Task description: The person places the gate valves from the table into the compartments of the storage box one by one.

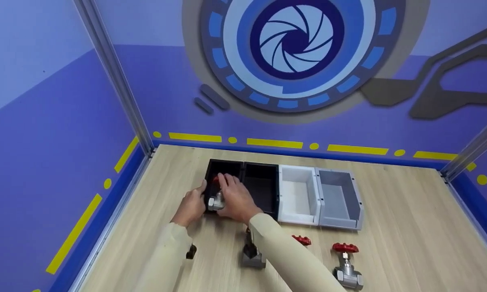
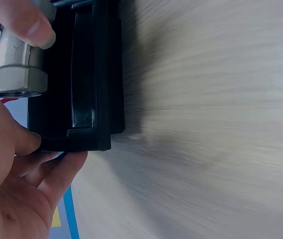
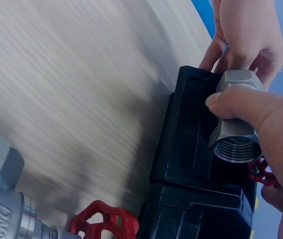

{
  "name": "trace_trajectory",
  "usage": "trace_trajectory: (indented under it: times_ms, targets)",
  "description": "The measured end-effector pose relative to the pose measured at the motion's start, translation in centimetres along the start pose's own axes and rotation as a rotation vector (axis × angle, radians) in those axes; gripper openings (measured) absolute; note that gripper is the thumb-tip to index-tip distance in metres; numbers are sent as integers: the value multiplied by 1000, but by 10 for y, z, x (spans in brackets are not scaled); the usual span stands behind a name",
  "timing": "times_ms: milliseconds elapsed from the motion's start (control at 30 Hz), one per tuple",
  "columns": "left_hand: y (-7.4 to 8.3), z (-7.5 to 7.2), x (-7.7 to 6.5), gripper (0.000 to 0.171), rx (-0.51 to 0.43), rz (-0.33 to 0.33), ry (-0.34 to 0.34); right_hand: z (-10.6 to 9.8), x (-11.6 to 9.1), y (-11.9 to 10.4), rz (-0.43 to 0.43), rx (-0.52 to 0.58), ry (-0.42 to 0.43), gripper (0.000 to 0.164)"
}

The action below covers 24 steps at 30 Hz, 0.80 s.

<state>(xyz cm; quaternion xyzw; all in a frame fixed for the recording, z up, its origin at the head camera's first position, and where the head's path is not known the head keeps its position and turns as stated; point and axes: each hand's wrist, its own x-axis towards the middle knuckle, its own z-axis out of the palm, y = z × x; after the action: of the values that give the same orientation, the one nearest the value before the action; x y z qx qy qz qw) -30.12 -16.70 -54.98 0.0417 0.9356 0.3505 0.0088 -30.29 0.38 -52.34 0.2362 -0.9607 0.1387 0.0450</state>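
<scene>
My right hand [image 1: 238, 199] holds a metal gate valve [image 1: 216, 202] with a red handwheel over the leftmost black bin [image 1: 226, 161]. In the right wrist view, the thumb lies across the valve body [image 3: 237, 128], and its threaded opening shows. My left hand [image 1: 191, 207] pinches the side wall of that same bin. The left wrist view shows its thumb at the rim of the black bin [image 2: 104, 94] and fingers outside. The right hand hides much of the handwheel in the head view.
Right of that bin stand another black bin [image 1: 261, 165], a white bin [image 1: 298, 221] and a grey bin [image 1: 340, 223]. Nearer lie a red-wheeled valve [image 1: 348, 273], a dark-handled valve [image 1: 253, 258] and a red handwheel [image 1: 302, 240], partly behind the right sleeve. A black piece [image 1: 191, 252] shows beside the left sleeve.
</scene>
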Motion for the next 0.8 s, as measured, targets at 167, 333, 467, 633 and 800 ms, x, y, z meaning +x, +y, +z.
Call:
trace_trajectory:
  times_ms: [167,333,467,633,800]
  targets:
    - [-1,2,-1,56,-17,-7,-10,1,3,3,8,5,-14,108]
    - [-5,2,-2,55,3,72,31,3,6,8,-35,-32,36,106]
    - [-6,1,-2,54,14,104,60,4,10,9,-34,-20,47,107]
    - [-6,2,-1,54,17,104,68,3,13,8,-17,5,34,106]
    - [-6,2,0,53,4,75,59,1,16,6,17,31,1,106]
